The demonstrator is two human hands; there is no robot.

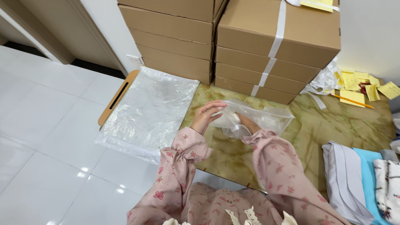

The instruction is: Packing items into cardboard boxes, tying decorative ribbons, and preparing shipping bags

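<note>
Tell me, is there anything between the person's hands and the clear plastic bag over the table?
Nothing visible. The left hand pinches the clear plastic bag at its open edge, and the right hand is already inside it, seen through the film. No other thing lies between the hands and the bag.

looks like a home packing spot, prob small online clothes biz: stacked cardboard boxes (233,41) w/ strapping, pile of clear plastic bags (150,108), folded garments (362,183), yellow paper slips (358,85), marble-look tabletop (346,125).
</note>
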